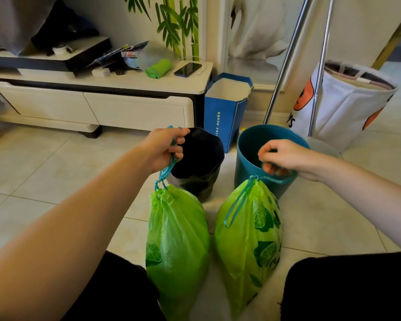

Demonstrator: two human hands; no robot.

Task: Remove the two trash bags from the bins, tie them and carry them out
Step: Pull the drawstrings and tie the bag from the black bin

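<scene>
Both green trash bags [177, 239] are out of the bins [259, 154], cinched, hanging just below the hands: left hand [164, 147] grips one drawstring, right hand [285, 156] hooks the other [278, 180]; carrying out remains.

TV cabinet [116, 83]: white, two drawers, stood against wall
phone [187, 69]: lay dark, face up, near cabinet's right end
green roll [158, 68]: lay just left of phone
blue paper bag [225, 112]: stood open beside cabinet
white tote [347, 105]: orange print, stood behind two metal poles [285, 63]
</scene>
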